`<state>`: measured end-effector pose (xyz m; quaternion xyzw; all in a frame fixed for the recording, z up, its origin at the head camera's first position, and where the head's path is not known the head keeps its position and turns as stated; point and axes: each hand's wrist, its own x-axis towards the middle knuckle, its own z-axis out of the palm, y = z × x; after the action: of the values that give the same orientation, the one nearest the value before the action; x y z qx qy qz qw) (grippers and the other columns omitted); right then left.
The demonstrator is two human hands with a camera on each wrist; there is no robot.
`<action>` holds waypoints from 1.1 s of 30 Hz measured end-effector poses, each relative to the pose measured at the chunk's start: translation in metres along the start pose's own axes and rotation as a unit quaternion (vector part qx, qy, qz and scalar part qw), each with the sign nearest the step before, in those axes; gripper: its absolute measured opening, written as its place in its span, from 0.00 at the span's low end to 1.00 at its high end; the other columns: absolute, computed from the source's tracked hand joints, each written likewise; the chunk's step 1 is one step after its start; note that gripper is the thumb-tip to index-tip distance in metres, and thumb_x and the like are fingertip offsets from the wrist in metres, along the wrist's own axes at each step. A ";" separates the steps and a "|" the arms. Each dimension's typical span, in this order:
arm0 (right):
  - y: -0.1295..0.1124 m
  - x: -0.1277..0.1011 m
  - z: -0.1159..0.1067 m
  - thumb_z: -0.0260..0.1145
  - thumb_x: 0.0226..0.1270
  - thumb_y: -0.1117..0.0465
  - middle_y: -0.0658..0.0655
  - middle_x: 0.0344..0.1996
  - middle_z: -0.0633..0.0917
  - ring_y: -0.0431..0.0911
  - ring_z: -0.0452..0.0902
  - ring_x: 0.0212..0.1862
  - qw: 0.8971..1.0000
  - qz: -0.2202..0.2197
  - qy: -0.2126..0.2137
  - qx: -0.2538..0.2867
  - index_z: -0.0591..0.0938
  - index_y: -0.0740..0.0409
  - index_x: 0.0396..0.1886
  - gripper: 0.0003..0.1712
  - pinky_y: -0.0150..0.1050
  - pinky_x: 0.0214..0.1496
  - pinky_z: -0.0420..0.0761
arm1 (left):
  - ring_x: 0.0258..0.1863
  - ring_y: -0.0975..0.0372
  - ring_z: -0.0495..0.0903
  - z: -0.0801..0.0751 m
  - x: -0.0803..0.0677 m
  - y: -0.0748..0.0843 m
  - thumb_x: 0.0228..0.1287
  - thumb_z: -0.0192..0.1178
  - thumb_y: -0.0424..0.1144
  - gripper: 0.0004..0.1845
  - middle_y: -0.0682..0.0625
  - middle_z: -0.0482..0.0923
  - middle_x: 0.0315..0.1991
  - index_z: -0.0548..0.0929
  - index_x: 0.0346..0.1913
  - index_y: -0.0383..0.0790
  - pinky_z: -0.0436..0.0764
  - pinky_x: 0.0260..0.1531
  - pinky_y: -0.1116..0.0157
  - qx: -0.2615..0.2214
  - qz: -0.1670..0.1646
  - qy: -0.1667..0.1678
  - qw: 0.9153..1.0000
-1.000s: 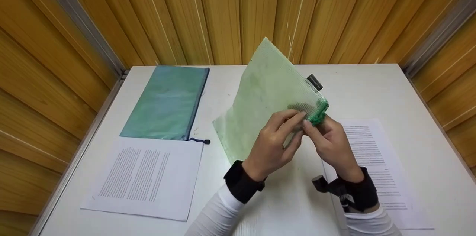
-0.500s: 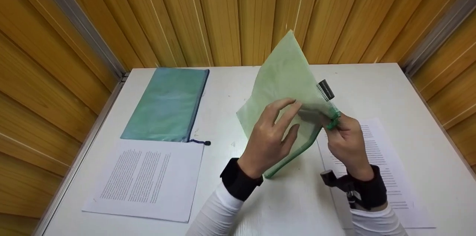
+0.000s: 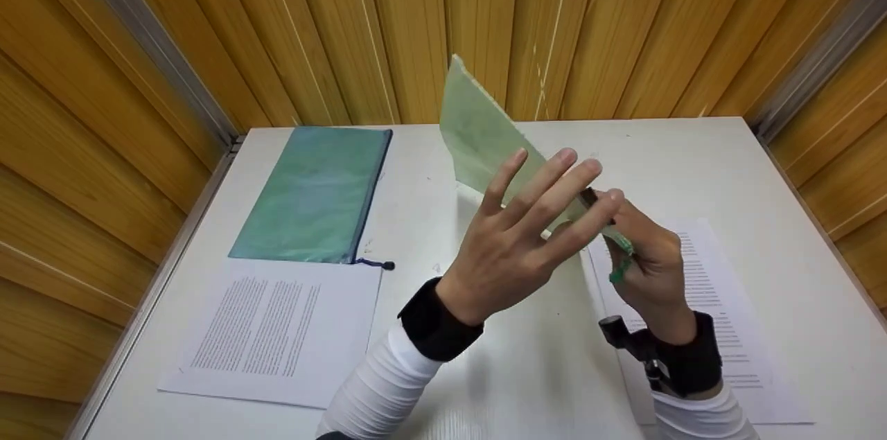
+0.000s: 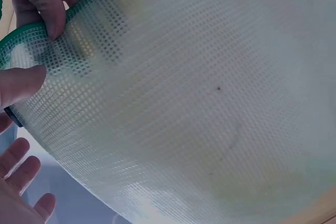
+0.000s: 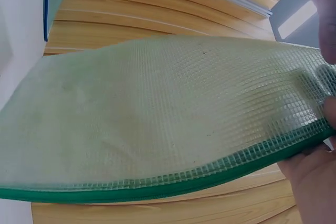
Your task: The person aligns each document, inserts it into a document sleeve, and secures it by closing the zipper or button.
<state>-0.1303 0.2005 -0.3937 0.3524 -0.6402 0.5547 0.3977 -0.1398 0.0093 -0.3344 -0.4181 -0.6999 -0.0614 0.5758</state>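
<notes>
- Green mesh pouch (image 3: 485,138): raised above white table (image 3: 693,156), tilted up toward wooden wall.
- Right hand (image 3: 648,263): pinching pouch's zipper corner.
- Left hand (image 3: 527,232): fingers spread and straight, beside pouch, holding nothing.
- Teal pouch (image 3: 315,194) lying flat far left, above printed sheet (image 3: 270,329).

The left hand (image 3: 527,232) is covering the lower part of the green pouch (image 3: 485,142) in the head view, so the right hand's (image 3: 648,267) grip is mostly hiding. The wrist views are cutting the pouch off at their edges. The printed sheets (image 3: 270,329) are probably text, too small to read.
</notes>
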 end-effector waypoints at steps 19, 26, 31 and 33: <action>-0.003 -0.001 0.005 0.60 0.66 0.89 0.53 0.59 0.90 0.34 0.82 0.66 0.974 0.121 -0.184 -0.058 0.87 0.68 0.59 0.27 0.28 0.68 0.79 | 0.28 0.64 0.80 -0.006 -0.043 0.009 0.65 0.69 0.24 0.08 0.53 0.86 0.32 0.88 0.36 0.42 0.79 0.29 0.72 -0.120 -0.116 0.004 0.986; -0.021 0.005 0.004 0.58 0.69 0.86 0.61 0.49 0.90 0.36 0.85 0.57 0.979 0.122 -0.149 -0.071 0.86 0.69 0.56 0.22 0.26 0.61 0.81 | 0.26 0.64 0.79 -0.008 -0.054 0.012 0.65 0.72 0.26 0.07 0.53 0.85 0.30 0.88 0.36 0.42 0.77 0.25 0.72 -0.129 -0.154 -0.012 0.980; -0.029 0.005 0.004 0.73 0.59 0.81 0.56 0.37 0.87 0.38 0.84 0.43 0.978 0.106 -0.154 -0.090 0.85 0.66 0.45 0.15 0.24 0.52 0.81 | 0.25 0.64 0.80 -0.008 -0.056 0.010 0.66 0.71 0.27 0.06 0.52 0.85 0.30 0.88 0.35 0.42 0.78 0.26 0.72 -0.134 -0.165 -0.020 0.977; -0.030 0.004 0.005 0.77 0.55 0.78 0.54 0.35 0.86 0.39 0.83 0.40 0.975 0.099 -0.168 -0.111 0.84 0.64 0.42 0.16 0.23 0.49 0.80 | 0.25 0.64 0.79 -0.008 -0.057 0.010 0.66 0.71 0.27 0.07 0.52 0.84 0.30 0.88 0.35 0.42 0.77 0.25 0.72 -0.133 -0.162 -0.016 0.978</action>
<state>-0.1061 0.1911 -0.3781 0.3286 -0.7872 0.4501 0.2642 -0.1285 -0.0182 -0.3849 -0.3731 -0.7531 -0.2393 0.4862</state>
